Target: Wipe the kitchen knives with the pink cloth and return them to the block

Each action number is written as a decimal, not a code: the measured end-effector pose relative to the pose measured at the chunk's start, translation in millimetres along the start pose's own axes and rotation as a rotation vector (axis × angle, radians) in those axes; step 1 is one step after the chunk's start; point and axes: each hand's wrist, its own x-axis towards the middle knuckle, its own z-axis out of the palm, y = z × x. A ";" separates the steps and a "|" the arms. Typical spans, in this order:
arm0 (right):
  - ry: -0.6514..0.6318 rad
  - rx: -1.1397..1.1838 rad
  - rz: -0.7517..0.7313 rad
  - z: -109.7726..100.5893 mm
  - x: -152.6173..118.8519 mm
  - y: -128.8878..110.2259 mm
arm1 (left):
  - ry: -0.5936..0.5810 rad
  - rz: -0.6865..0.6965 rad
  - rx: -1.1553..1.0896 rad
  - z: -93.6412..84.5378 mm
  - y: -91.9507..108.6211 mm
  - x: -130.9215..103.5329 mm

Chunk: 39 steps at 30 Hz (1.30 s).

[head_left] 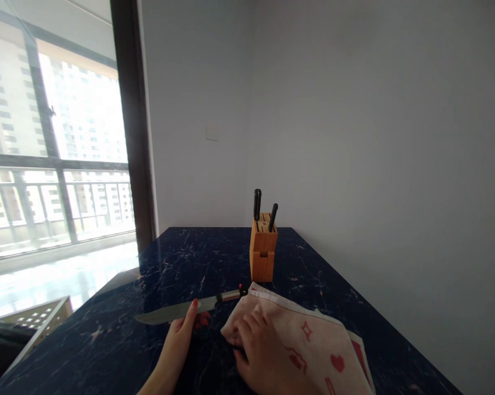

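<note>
A large knife [165,314] points its blade to the left, its dark and silver handle reaching toward the cloth. My left hand [183,332] pinches the blade near the handle, thumb on top and fingers below. On the pink and white cloth [313,340] with red heart patterns rests my right hand [259,343], its fingers curled into the near left part of the fabric. Behind the cloth, a wooden knife block [263,255] stands upright with black-handled tools in its slots.
The dark blue marbled table [214,252] reaches back to the grey walls. A window [58,137] lies to the left. Beside the table's left edge is a light perforated chair or basket [45,321] with something dark on it.
</note>
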 end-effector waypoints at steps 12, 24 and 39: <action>0.195 0.110 0.269 0.4 14.8 19.6 | -0.016 0.095 0.122 4.1 2.1 -4.3; 0.311 0.474 0.163 -9.3 14.5 10.8 | -0.363 0.278 0.200 13.8 5.5 -26.1; 0.292 0.401 0.187 -10.2 14.3 6.0 | -0.335 0.402 0.271 11.2 13.2 -30.6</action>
